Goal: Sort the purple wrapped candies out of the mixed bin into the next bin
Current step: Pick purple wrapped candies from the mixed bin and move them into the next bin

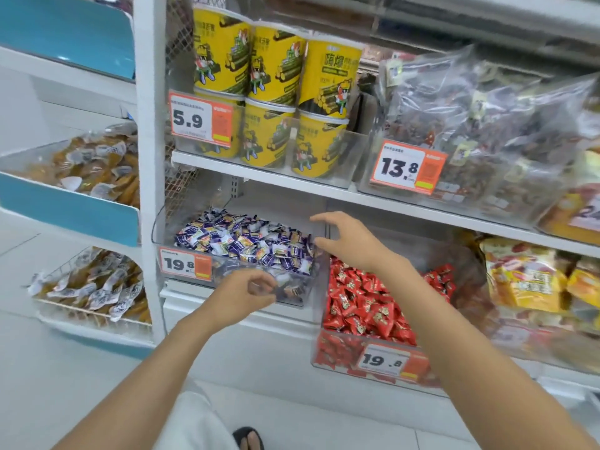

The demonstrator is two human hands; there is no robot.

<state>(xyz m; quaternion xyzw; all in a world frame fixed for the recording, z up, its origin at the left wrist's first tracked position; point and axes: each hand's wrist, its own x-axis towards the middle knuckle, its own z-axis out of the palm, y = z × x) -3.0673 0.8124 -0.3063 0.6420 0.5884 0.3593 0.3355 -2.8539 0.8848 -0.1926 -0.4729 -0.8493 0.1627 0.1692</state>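
right hand (pixel 344 241) spread, empty, hovering between purple candies (pixel 246 241) in left bin (pixel 168 241) and red-candy bin (pixel 328 349). left hand (pixel 246 292) curled at near wall, probably bracing; pinch unclear.

On the lower shelf (pixel 292 316) a bin of wrapped candies (pixel 246 245) sits left of a second candy bin (pixel 367 306); cups (pixel 276 102) stand on the upper shelf above the first; bagged snacks (pixel 487 131) lie right of the cups; the left hand (pixel 243 292) is before the left bin, the right hand (pixel 350 238) between the two.
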